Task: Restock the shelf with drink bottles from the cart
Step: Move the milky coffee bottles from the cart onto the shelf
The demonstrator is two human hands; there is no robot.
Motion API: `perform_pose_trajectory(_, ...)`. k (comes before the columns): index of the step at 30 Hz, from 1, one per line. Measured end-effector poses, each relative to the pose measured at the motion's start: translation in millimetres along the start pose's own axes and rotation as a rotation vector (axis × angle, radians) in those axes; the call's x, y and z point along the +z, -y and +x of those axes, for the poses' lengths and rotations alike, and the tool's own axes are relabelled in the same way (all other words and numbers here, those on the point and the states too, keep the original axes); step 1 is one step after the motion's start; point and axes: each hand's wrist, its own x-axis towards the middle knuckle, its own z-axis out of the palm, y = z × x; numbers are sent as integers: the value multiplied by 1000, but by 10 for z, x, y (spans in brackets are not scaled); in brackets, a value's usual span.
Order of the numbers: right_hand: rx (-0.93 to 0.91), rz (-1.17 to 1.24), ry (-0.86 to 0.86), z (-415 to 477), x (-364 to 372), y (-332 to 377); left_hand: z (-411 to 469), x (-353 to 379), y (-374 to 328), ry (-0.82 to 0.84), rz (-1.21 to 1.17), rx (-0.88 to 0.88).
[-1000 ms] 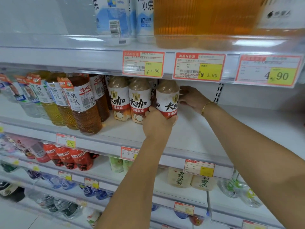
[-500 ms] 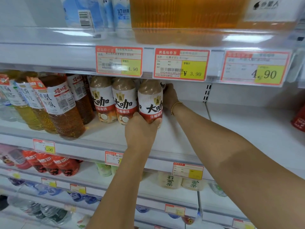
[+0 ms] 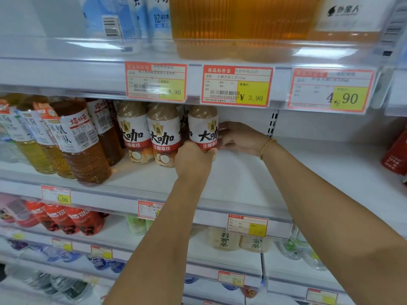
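Several tea bottles (image 3: 86,150) holding amber and dark brown drink stand at the left of the middle shelf (image 3: 242,183), their white labels facing out. Just to their right stand two latte bottles (image 3: 132,133), upright and side by side, with white-and-red labels and milky brown drink showing at the shoulders. A third latte bottle (image 3: 203,128) of the same kind stands upright just beside that pair. It is below the yellow ¥3.90 price tag (image 3: 236,85) clipped to the edge of the shelf above.

The left hand (image 3: 193,159) comes up from below and grips this third bottle low down. Its fingers are wrapped round the base, so the bottom of the label is covered, and it cannot be told whether the bottle rests on the board.

The right hand (image 3: 240,139) holds the same bottle from the right. Its fingers are bent round the side of the label, with the tips partly hidden behind the bottle and the palm turned left. A gold bracelet (image 3: 266,146) sits on that wrist.

Well to the right, at the edge of view, a red pack (image 3: 396,153) stands on the same shelf. One level down at the left, red-labelled bottles (image 3: 66,219) show behind the price rail.
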Motion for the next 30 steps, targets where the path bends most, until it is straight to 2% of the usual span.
perform_pose_trajectory(1, -19, 24, 75, -108, 26, 48, 50, 23, -19, 12, 2, -6)
perform_pose_trajectory(3, -60, -42, 71, -165, 114, 89, 124, 49, -36, 53, 7, 1)
perform_pose_trajectory(7, -162, -243, -275, -99, 308, 146, 45, -67, 33, 64, 119, 72)
perform_pose_trajectory(11, -136, -281, -406, 28, 398, 116, -268, -339, 229, -191, 146, 179)
perform_pose_trajectory(14, -123, -251, -455, 99, 481, 126, -320, -492, 382, -371, 44, 136)
perform_pose_trajectory(17, -115, -216, -518, 145, 574, 140, -242, -521, 478, -285, -41, 86)
perform_pose_trajectory(20, -111, -222, -570, 213, 666, 122, -221, -499, 524, -191, -25, 117)
perform_pose_trajectory(27, -40, -227, -546, 191, 685, 128, -261, -602, 570, -134, -63, 171)
perform_pose_trajectory(30, -109, -373, -557, -117, 672, 145, -538, -754, 626, -186, -161, 282)
